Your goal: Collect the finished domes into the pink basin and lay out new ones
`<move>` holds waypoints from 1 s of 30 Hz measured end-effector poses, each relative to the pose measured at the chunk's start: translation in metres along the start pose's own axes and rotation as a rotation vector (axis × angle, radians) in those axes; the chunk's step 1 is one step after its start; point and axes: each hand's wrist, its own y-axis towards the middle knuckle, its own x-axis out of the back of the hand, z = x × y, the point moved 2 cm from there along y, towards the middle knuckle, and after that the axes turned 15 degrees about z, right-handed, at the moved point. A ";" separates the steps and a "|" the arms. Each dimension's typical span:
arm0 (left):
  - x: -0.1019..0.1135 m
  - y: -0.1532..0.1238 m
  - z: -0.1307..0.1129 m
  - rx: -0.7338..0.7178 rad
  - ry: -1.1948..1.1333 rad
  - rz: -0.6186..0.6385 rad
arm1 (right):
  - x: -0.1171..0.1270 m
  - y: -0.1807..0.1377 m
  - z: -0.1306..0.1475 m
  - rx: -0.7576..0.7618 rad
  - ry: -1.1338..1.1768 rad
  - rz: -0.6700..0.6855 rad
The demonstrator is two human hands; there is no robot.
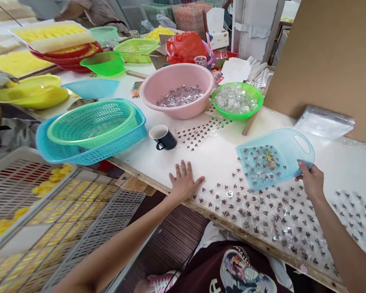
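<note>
My right hand (312, 179) grips the handle end of a light blue plastic cutting board (288, 152), thumb on top and fingers curled beneath the rim. Small dark-marked clear pieces show across the board's far half, around a yellow-green patch; I cannot tell whether they lie on it or show through. My left hand (183, 183) rests flat on the white tabletop (158, 169) near its wooden edge, fingers spread, holding nothing. Many clear pieces with dark marks (262, 213) are scattered between my arms, and more lie right of my right forearm.
Beyond my left hand stands a dark mug (167, 140). Farther back are a pink basin (177, 110) and a green bowl (237, 116), both holding clear pieces. Nested baskets (91, 154) overhang the left edge, above grey crates (88, 219). A cardboard sheet (326, 61) leans at right.
</note>
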 end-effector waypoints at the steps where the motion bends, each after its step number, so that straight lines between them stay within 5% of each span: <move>1: -0.006 -0.003 -0.014 -0.074 0.003 0.006 | 0.000 0.000 0.001 0.001 -0.003 0.004; 11: -0.036 -0.006 -0.138 -0.545 -0.017 -0.065 | -0.004 -0.007 0.018 -0.003 -0.053 0.003; 16: -0.030 -0.002 -0.183 -0.744 -0.080 0.019 | -0.004 -0.007 0.022 -0.029 -0.057 0.011; 19: -0.017 -0.001 -0.175 -0.810 -0.056 -0.014 | -0.003 -0.006 0.022 -0.024 -0.054 0.024; 25: -0.014 0.006 -0.109 -0.827 0.163 -0.023 | -0.002 -0.008 0.022 -0.041 -0.047 0.035; 30: -0.023 0.010 -0.125 -0.846 0.146 -0.030 | -0.007 -0.010 0.025 -0.047 -0.030 0.034</move>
